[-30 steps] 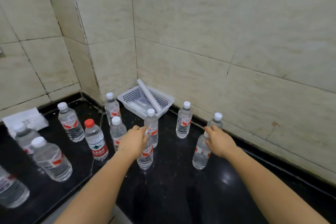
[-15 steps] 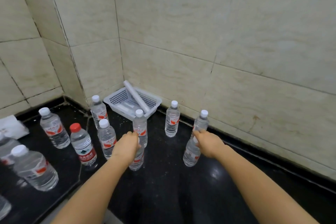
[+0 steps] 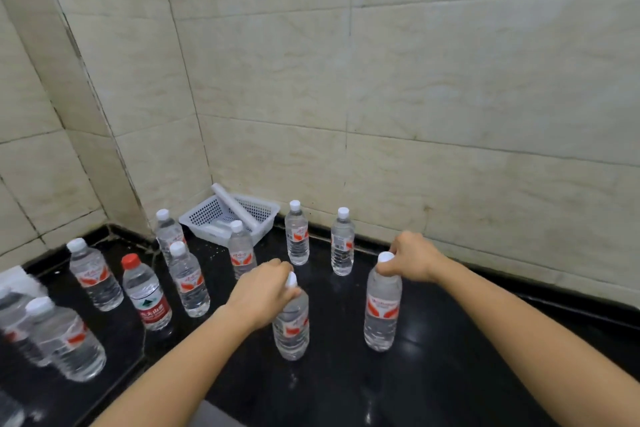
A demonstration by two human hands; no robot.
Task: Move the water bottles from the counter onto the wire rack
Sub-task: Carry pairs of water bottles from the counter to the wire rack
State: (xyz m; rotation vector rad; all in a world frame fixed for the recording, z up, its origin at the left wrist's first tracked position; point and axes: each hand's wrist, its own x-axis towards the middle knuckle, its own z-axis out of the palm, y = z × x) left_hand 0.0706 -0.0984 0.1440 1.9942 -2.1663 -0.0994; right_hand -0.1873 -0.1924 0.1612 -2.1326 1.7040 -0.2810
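Far left, a blurred near bottle (image 3: 65, 343) stands on the black table (image 3: 346, 395). Beyond it stand a white-capped bottle (image 3: 94, 276), a red-capped bottle (image 3: 147, 298), a front bottle (image 3: 188, 282) and a corner bottle (image 3: 168, 232), all upright.

The white basket (image 3: 207, 215) sits in the wall corner with a white roll (image 3: 232, 204) lying across it. The middle bottle (image 3: 242, 253) stands just in front of the basket.

The left hand (image 3: 263, 291) is clamped round the neck of the left bottle (image 3: 291, 326), and the cap shows past the fingers. Half a second ago this bottle overlapped the middle bottle. It now sits nearer the person and to that bottle's right.

Two wall bottles (image 3: 296, 234) keep their places by the wall.

The right hand (image 3: 412, 256) has its fingers curled on the cap of the right bottle (image 3: 382, 308). This bottle has come clear of the wall bottle it earlier overlapped.

The hands are well apart. I cannot tell whether either held bottle's base touches the table.
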